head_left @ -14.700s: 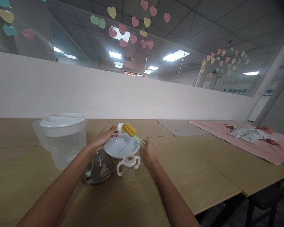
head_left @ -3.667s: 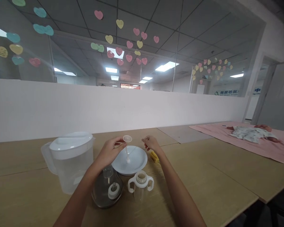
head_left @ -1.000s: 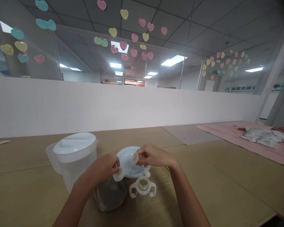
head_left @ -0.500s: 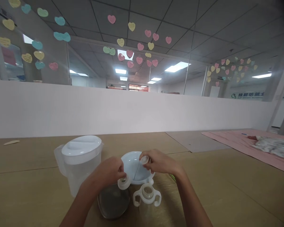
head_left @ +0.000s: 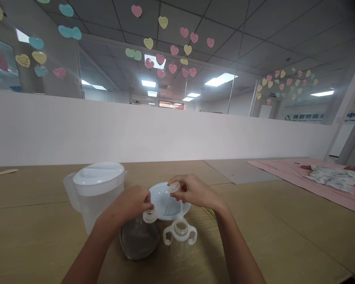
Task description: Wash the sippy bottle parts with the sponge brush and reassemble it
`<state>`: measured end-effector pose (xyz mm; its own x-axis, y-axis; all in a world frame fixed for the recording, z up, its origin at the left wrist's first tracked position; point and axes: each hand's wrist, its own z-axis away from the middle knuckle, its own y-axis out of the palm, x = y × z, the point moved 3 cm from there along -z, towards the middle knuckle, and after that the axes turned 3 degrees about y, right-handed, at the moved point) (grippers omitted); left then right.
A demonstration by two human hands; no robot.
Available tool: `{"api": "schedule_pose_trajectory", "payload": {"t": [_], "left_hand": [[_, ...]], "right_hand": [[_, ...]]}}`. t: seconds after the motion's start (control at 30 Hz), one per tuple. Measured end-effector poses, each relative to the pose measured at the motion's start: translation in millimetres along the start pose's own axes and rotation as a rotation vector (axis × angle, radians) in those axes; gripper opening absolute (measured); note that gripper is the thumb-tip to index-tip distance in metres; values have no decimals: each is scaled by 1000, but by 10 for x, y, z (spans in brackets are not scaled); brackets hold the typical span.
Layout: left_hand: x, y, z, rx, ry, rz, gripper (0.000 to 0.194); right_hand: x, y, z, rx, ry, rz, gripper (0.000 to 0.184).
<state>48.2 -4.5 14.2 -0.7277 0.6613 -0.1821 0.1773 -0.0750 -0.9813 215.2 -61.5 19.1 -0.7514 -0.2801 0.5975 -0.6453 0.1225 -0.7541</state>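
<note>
My left hand [head_left: 133, 202] is closed, fingertips pinching a white plastic bottle collar [head_left: 150, 216], its opening facing up. In my right hand [head_left: 195, 191] a small translucent cap [head_left: 174, 187] is gripped between thumb and fingers, over a pale blue-white bowl [head_left: 161, 203]. In front of the bowl stands an open clear baby bottle [head_left: 180, 245] with a white two-handled grip around its neck. A thin pale streak shows between my right hand and the bottle mouth; I cannot tell what it is. A dark grey rounded item [head_left: 139, 241] lies below my left hand.
A translucent pitcher [head_left: 99, 205] with a white lid stands left of the bowl. The brown tabletop [head_left: 278, 221] runs to a low white wall [head_left: 165, 136]. At far right, a patterned cloth [head_left: 334, 177] lies on a pink sheet [head_left: 272, 167]. Something green shows behind my right wrist.
The whole view has shifted, so most things sit slightly higher and further left. My right hand has moved left with the cap, which is tilted differently. Both hands keep their hold.
</note>
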Motion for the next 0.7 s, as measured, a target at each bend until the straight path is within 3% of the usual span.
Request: {"api": "schedule_pose_trajectory", "payload": {"t": [0.17, 0.3, 0.47, 0.53, 0.63, 0.7], "left_hand": [[-32, -19, -13, -56, 52, 17, 18], [-62, -50, 12, -120, 116, 24, 20], [-112, -115, 67, -175, 95, 29, 26], [-141, -117, 73, -198, 96, 32, 27], [-198, -62, 52, -220, 118, 22, 27], [-242, -5, 29, -237, 151, 25, 26]], "right_hand": [[-60, 117, -6, 202, 42, 135, 21], [-133, 189, -21, 246, 56, 327, 27], [-214, 219, -51, 337, 110, 285, 48], [-200, 201, -72, 294, 76, 234, 61], [-146, 195, -121, 117, 2, 147, 77], [-93, 242, -161, 30, -97, 108, 67]]}}
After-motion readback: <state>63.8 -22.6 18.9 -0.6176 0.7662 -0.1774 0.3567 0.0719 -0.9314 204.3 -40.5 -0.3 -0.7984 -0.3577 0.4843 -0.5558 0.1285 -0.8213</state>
